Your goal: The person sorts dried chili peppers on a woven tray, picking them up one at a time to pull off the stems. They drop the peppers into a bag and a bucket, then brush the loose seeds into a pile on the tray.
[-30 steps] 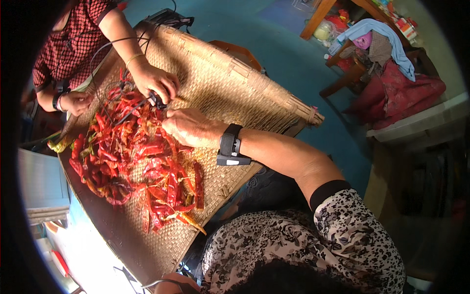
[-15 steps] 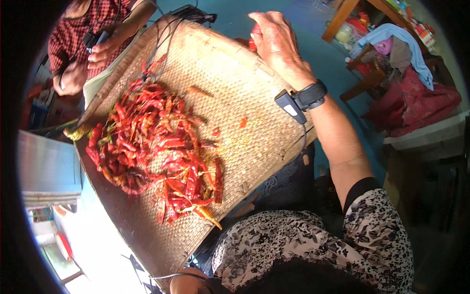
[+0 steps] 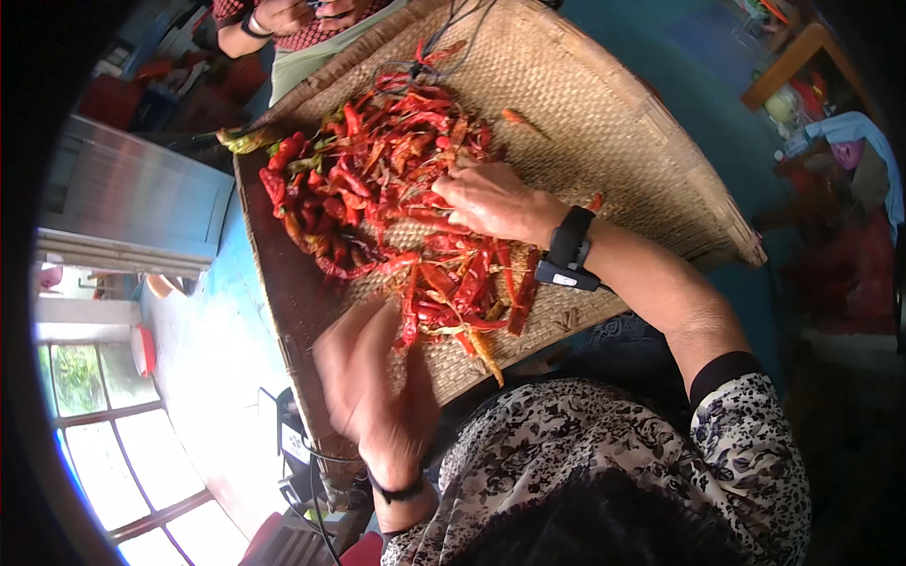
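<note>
Nearest, the left hand hovers blurred and open, empty, over the woven tray; beyond, the right hand presses loosely curled into the red chilies heaped mid-tray; sorting seems underway, gathering stragglers likely next

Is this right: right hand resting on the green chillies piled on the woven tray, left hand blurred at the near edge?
Not quite: the chillies are red, not green, as the head view shows. The rest holds: the right hand rests on the pile on the woven tray, and the left hand is blurred at the near edge.
</note>
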`<state>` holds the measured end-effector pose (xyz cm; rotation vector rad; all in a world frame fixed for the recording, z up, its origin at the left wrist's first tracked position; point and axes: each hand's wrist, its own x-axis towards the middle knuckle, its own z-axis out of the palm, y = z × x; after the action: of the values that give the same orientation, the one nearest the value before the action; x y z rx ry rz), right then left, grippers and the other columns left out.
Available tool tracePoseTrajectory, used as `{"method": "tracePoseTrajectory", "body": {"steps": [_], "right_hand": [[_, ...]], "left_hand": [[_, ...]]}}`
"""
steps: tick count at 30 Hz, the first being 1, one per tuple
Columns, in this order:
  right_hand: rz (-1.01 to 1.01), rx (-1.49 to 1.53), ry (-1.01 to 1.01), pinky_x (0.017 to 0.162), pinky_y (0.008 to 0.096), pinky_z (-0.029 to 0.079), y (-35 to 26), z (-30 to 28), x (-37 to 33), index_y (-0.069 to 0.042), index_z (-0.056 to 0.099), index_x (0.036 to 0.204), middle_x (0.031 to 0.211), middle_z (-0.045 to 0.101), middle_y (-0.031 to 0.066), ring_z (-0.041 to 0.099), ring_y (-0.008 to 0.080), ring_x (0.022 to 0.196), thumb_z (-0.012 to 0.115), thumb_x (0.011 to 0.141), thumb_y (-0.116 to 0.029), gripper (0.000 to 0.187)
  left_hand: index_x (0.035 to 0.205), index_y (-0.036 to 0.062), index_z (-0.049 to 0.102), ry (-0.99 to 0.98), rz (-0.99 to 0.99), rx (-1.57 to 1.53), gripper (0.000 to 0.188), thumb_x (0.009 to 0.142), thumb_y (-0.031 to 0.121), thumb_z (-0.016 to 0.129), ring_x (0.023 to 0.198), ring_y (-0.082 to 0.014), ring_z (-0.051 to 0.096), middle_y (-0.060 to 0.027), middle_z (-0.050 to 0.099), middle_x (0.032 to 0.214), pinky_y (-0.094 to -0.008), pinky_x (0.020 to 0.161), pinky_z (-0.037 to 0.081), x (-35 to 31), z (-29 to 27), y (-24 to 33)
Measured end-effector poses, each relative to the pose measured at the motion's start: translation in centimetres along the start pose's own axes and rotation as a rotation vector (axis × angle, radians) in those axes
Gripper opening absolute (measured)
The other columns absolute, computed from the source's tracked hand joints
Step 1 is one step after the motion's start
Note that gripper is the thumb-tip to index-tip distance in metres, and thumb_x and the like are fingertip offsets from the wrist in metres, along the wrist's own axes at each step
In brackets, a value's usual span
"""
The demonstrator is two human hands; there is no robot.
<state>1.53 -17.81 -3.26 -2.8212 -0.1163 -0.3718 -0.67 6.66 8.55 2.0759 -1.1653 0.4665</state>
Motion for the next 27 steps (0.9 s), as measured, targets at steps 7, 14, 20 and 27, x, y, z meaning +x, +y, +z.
{"method": "tracePoseTrajectory", "body": {"steps": [7, 14, 20, 27], "right_hand": [[0.009, 0.167, 0.094, 0.036, 0.0236, 0.031, 0.7, -2.7, -0.9, -0.009, 0.047, 0.077, 0.050, 0.033, -0.0034, 0.034, 0.0076, 0.041, 0.055, 0.086, 0.000, 0.015], [0.068, -0.071, 0.433, 0.039, 0.0208, 0.043, 2.6, -9.8, -4.3, -0.008, 0.058, 0.093, 0.060, 0.051, 0.0011, 0.053, 0.0094, 0.053, 0.058, 0.089, -0.005, 0.005], [0.437, -0.377, 0.594, 0.068, 0.0404, 0.051, 9.2, -16.9, -8.3, -0.007, 0.059, 0.112, 0.089, 0.065, 0.0161, 0.063, 0.0339, 0.081, 0.062, 0.086, -0.010, 0.027], [0.236, 0.259, 0.025, 0.078, 0.0338, 0.054, 2.8, -10.9, -7.0, -0.003, 0.062, 0.107, 0.094, 0.066, 0.0127, 0.064, 0.0249, 0.084, 0.060, 0.086, -0.009, 0.022]], "left_hand": [[0.126, 0.0071, 0.051, -0.609, 0.010, 0.032, 0.058, 0.074, 0.018, 0.074, 0.107, -0.0345, 0.051, -0.0173, 0.046, 0.128, -0.0415, 0.089, 0.048, -3.6, 3.5, -1.7], [0.117, 0.0023, 0.051, -0.638, 0.030, 0.007, 0.045, 0.073, 0.000, 0.063, 0.099, -0.0341, 0.051, -0.0187, 0.047, 0.120, -0.0405, 0.087, 0.047, -3.6, 5.6, -3.8], [0.104, 0.0016, 0.051, -0.613, 0.122, 0.015, 0.029, 0.076, -0.004, 0.057, 0.097, -0.0336, 0.052, -0.0161, 0.049, 0.105, -0.0406, 0.082, 0.048, -2.2, 8.4, -5.3], [0.112, 0.0019, 0.054, -0.414, 0.012, -0.085, 0.034, 0.079, -0.006, 0.056, 0.103, -0.0367, 0.055, -0.0186, 0.052, 0.117, -0.0426, 0.083, 0.050, 0.4, 9.8, -8.6]]}}
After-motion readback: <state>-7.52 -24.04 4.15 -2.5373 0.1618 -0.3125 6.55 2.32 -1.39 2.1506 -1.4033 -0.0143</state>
